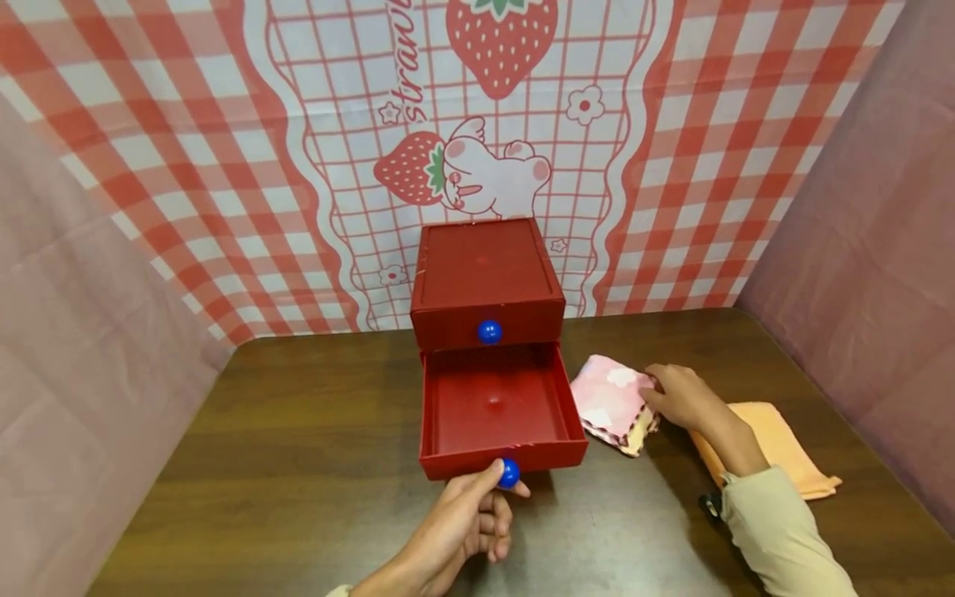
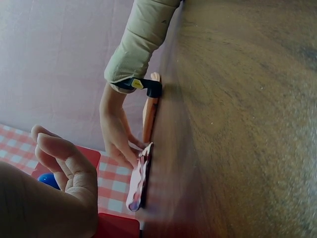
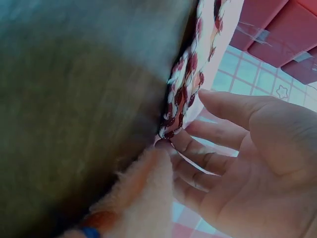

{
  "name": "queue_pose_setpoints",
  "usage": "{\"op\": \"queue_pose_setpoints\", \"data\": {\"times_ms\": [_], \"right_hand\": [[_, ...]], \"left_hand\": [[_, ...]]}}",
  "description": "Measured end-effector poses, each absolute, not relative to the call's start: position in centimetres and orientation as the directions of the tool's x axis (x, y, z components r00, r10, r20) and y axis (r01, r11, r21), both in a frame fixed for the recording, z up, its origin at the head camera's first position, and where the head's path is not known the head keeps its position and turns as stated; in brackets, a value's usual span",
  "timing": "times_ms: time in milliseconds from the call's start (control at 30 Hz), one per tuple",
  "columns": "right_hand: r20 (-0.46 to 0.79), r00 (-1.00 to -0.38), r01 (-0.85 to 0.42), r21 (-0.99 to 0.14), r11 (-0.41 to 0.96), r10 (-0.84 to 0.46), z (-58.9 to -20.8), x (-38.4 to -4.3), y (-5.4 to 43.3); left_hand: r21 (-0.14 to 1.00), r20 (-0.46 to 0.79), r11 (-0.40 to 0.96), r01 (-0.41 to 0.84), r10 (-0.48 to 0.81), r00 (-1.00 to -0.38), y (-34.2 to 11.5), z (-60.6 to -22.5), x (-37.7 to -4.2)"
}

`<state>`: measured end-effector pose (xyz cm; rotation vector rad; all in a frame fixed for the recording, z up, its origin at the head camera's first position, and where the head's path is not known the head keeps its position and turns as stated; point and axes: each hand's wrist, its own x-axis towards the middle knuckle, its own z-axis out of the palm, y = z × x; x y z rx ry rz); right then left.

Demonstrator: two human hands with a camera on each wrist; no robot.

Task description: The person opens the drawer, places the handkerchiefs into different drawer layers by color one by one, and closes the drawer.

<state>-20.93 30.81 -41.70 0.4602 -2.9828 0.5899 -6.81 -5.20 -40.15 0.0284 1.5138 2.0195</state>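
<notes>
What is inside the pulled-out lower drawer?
The lower drawer shows only its bare red floor and walls, no items. Any part farther back, beneath the upper drawer, is covered and cannot be seen.

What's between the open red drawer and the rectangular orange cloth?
The folded pink cloth and the right hand touching it, in the head view.

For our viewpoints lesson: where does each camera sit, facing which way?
Head: head-worn, looking forward and down at the red drawers; left hand and right hand show.
Left wrist: worn there, looks across the table; both hands show.
Right wrist: worn there, looks at the pink cloth; right hand shows.
Every view shares the pink cloth, right hand.
</notes>
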Motion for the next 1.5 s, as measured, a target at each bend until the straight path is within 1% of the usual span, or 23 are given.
{"op": "queue_pose_setpoints", "data": {"times_ms": [100, 333, 433, 600, 733, 1067, 1267, 1500], "right_hand": [[0.126, -0.954, -0.298, -0.359, 0.885, -0.271, -41.9, -20.9, 30.9], [0.203, -0.938, -0.336, -0.342, 0.877, -0.28, -41.8, -20.7, 31.0], [0.176, -0.945, -0.322, -0.372, 0.87, -0.275, -41.6, -20.7, 30.9], [0.095, -0.966, -0.258, -0.426, 0.867, -0.24, -41.3, -20.8, 30.7], [0.078, -0.971, -0.238, -0.442, 0.865, -0.227, -41.1, -20.8, 30.7], [0.092, -0.954, -0.295, -0.475, 0.829, -0.286, -41.0, -20.8, 30.3], [0.067, -0.955, -0.275, -0.575, 0.77, -0.29, -40.8, -21.0, 30.8], [-0.064, -0.943, -0.187, -0.711, 0.678, -0.327, -40.5, -20.8, 31.5]], "left_hand": [[0.878, -0.329, -0.164, -0.45, 0.477, -0.815, -5.2, -40.2, -6.8], [0.879, -0.327, -0.161, -0.449, 0.483, -0.813, -5.3, -40.2, -6.8], [0.879, -0.326, -0.161, -0.448, 0.483, -0.813, -5.3, -40.2, -6.8], [0.88, -0.318, -0.168, -0.444, 0.487, -0.814, -5.3, -40.2, -6.8], [0.88, -0.312, -0.173, -0.442, 0.491, -0.813, -5.2, -40.2, -6.8], [0.876, -0.319, -0.174, -0.45, 0.491, -0.811, -5.2, -40.2, -6.9], [0.876, -0.326, -0.166, -0.454, 0.489, -0.809, -5.2, -40.2, -6.8], [0.875, -0.331, -0.163, -0.457, 0.488, -0.808, -5.2, -40.2, -6.8]]}}
